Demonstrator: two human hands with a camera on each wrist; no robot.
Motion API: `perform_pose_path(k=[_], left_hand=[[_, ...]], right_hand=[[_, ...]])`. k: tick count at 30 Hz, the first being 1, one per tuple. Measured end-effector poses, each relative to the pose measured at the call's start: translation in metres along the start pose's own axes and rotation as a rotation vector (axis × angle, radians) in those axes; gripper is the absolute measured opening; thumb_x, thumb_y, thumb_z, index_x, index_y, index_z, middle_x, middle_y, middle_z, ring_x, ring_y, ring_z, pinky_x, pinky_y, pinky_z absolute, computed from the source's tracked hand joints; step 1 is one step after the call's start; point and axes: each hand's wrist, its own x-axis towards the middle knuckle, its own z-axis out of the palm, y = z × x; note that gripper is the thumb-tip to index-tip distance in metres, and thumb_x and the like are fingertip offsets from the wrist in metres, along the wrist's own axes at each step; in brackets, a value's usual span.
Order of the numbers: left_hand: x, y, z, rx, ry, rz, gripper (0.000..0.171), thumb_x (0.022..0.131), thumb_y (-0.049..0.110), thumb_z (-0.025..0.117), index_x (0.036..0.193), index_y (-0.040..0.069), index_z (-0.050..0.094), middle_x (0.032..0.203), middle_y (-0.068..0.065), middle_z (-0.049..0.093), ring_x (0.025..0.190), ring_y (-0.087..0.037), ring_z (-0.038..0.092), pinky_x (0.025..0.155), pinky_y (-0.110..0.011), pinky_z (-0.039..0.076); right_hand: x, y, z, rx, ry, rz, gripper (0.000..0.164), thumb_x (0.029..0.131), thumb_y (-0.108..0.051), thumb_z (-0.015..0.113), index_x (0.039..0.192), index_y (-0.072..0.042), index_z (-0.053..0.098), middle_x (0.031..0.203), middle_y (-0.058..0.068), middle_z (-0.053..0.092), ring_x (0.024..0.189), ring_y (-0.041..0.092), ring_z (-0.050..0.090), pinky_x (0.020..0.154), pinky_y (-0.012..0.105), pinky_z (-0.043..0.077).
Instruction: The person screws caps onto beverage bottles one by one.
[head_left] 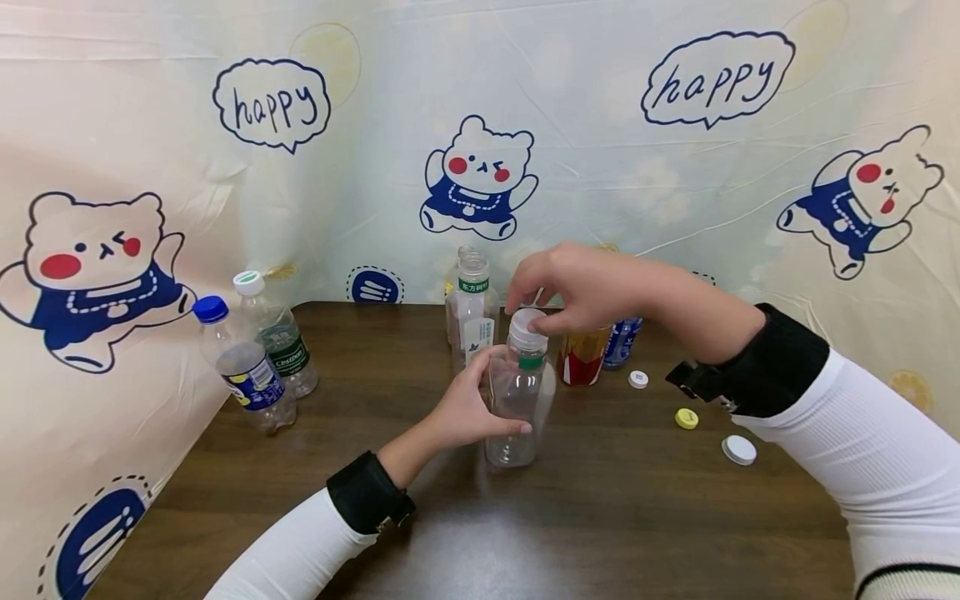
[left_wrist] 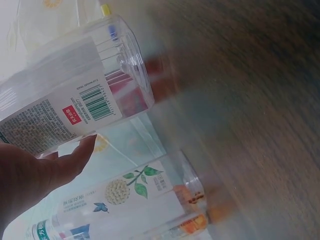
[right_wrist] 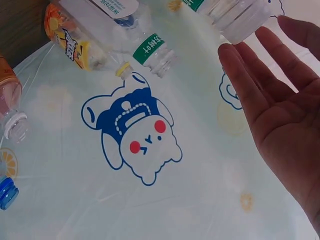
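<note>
Dark wood-grain counter point(head_left: 600, 533) spreads beneath everything. Nearest are a person's white sleeves point(head_left: 832, 450), with black wristbands point(head_left: 780, 362), reaching toward a clear square bottle point(head_left: 510, 417). The left hand point(head_left: 472, 408) grasps that bottle around its body, thumb in front. The right hand point(head_left: 592, 287) is at its top, fingers and thumb loosely bent about the white cap point(head_left: 528, 330); whether they grip it, I cannot tell. The bottle is roughly upright, near the middle of the counter; whether its base touches the wood is unclear.

To the right of the clear square bottle lie three loose lids, from near to far: a wide white lid point(head_left: 739, 450), a yellow lid point(head_left: 686, 418) and a small white lid point(head_left: 638, 379). Well to its left stand a blue-capped bottle point(head_left: 251, 379) and, just behind that, a green-labelled bottle point(head_left: 288, 350). Beyond it to the right are a red-and-gold container point(head_left: 583, 358) and a blue bottle point(head_left: 622, 343); directly behind it stands an uncapped bottle with a green neck band point(head_left: 473, 321), beside an orange-labelled bottle point(right_wrist: 67, 40). Farthest back hangs a pale cloth point(head_left: 375, 183), printed with bears point(head_left: 469, 202).
</note>
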Motion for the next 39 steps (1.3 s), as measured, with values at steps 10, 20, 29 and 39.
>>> perform_pose_path(k=[10,20,29,39], left_hand=[[-0.001,0.005,-0.001,0.001,0.001,0.017,0.089,0.071,0.011,0.088,0.143,0.019,0.036,0.132,-0.002,0.052,0.118,-0.020,0.053,0.090,-0.038,0.051],[0.000,-0.001,0.001,0.006,0.004,0.021,0.090,0.071,0.015,0.089,0.143,0.022,0.036,0.138,0.002,0.044,0.118,-0.020,0.052,0.090,-0.039,0.052],[-0.001,-0.002,0.002,0.009,0.008,0.023,0.090,0.071,0.016,0.089,0.144,0.020,0.035,0.136,0.001,0.047,0.118,-0.019,0.053,0.090,-0.037,0.051],[-0.001,0.000,0.001,0.007,0.011,0.018,0.090,0.070,0.014,0.089,0.143,0.021,0.036,0.136,0.002,0.046,0.118,-0.019,0.052,0.089,-0.038,0.052]], right_hand=[[0.000,-0.001,0.006,-0.055,0.024,-0.005,0.019,0.082,-0.007,0.076,0.100,-0.008,0.072,0.092,0.001,0.066,0.078,0.017,0.060,0.072,0.030,0.055],[0.002,-0.001,0.015,-0.145,0.107,0.060,0.015,0.083,-0.015,0.073,0.095,-0.006,0.071,0.071,0.000,0.058,0.061,0.012,0.049,0.055,0.027,0.046],[0.000,-0.003,0.016,-0.147,0.086,0.076,0.022,0.087,-0.023,0.075,0.101,-0.007,0.072,0.085,0.003,0.065,0.068,0.013,0.056,0.063,0.027,0.052],[-0.002,-0.003,0.010,-0.078,0.023,0.033,0.023,0.084,-0.010,0.074,0.107,-0.009,0.072,0.100,0.003,0.067,0.078,0.015,0.058,0.070,0.028,0.054]])
